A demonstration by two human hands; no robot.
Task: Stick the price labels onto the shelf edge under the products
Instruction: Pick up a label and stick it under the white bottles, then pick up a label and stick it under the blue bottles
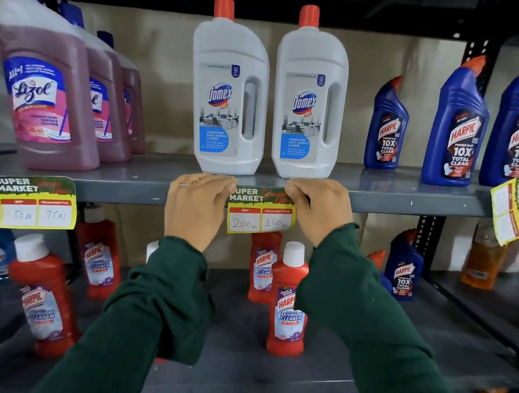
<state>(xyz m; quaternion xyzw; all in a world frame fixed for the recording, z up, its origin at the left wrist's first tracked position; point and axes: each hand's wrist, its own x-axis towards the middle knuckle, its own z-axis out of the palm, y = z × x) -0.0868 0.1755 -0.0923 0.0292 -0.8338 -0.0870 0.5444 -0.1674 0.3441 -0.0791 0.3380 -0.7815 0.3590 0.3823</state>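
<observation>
A green and yellow price label (261,215) reading 200 Rs and 160 Rs lies against the grey shelf edge (403,206), under two white Domex bottles (229,103). My left hand (195,206) presses on the label's top left corner. My right hand (319,210) presses on its top right corner. Both hands' fingers are bent over the label's top strip and hide its ends.
A second label (36,202) is stuck on the edge at left, under the pink Lizol bottles (46,92). A third label (509,208) hangs tilted at right, below the blue Harpic bottles (457,126). Red Harpic bottles (288,301) stand on the shelf below.
</observation>
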